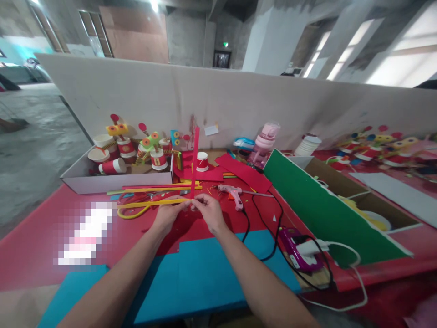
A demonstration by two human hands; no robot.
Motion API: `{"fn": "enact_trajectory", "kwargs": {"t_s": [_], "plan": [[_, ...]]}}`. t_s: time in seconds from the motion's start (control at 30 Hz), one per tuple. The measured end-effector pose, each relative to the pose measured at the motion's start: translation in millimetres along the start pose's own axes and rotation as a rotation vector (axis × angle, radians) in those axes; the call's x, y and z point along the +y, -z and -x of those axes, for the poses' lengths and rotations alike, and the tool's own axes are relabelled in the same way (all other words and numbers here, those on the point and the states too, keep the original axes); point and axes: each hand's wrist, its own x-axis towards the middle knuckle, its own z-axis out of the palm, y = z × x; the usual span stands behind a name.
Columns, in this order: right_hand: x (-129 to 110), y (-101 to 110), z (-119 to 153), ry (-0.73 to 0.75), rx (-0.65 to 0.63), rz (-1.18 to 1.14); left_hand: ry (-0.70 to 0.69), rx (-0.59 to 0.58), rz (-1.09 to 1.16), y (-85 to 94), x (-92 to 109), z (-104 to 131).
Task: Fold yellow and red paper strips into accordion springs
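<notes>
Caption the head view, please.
Left hand and right hand pinch a yellow strip and red strip where their ends meet, near a pink glue gun.

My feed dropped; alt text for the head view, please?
Left hand and right hand pinch a long yellow paper strip and an upright red paper strip where they meet; right of them lies a pink plastic glue gun.

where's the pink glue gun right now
In the head view, the pink glue gun lies on the red table covering, just right of the right hand.
</notes>
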Motion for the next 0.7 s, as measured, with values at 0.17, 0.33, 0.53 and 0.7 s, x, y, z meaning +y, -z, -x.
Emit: {"fn": "enact_trajectory", "kwargs": {"t_s": [0.17, 0.33, 0.53, 0.7], "plan": [[-2, 1, 0, -0.010, 0.009, -0.019, 0.008, -0.019, 0.096, 0.5, -2, -1], [-1, 3, -1, 0.029, -0.025, 0.067, 0.007, -0.014, 0.075, -0.3, 3, 1], [2, 8, -5, 0.011, -0.020, 0.055, 0.029, -0.029, 0.188, -2.6, 3, 2], [-5, 15, -8, -0.004, 0.007, 0.043, -0.010, 0.043, 0.217, 3.8, -1, -5]]}}
